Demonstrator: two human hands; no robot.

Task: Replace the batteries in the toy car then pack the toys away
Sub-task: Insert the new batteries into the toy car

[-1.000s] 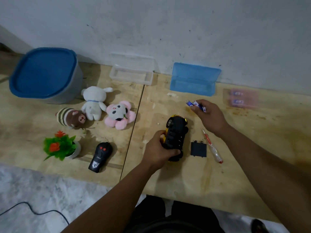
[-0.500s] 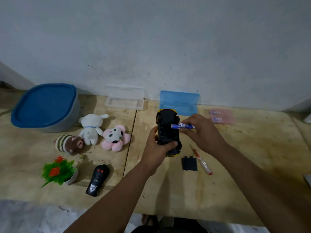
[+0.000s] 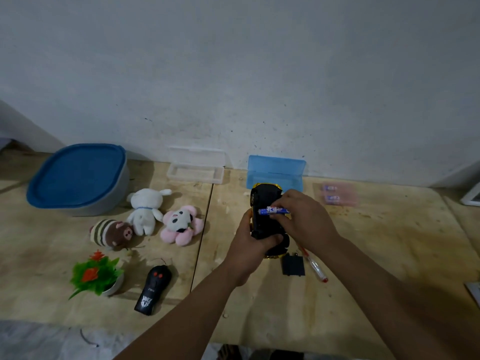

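My left hand (image 3: 249, 245) grips the yellow toy car (image 3: 265, 203), held above the wooden table with its black underside facing me. My right hand (image 3: 301, 219) pinches blue batteries (image 3: 272, 210) and lays them crosswise over the car's underside. The black battery cover (image 3: 293, 265) lies on the table just below the car, with a red-tipped screwdriver (image 3: 315, 267) beside it. A pink pack of batteries (image 3: 337, 194) lies at the back right.
A blue-lidded grey tub (image 3: 78, 178) stands back left. In front of it lie a white plush (image 3: 146, 209), a pink plush (image 3: 180, 226), a striped brown plush (image 3: 111, 232), a plastic plant (image 3: 94, 275) and a black remote (image 3: 153, 288). A clear case (image 3: 194, 170) and blue case (image 3: 275, 170) stand open by the wall.
My left hand has lifted the car off the table and turned it upright toward me. My right hand has carried the batteries from the back of the table onto the car's underside.
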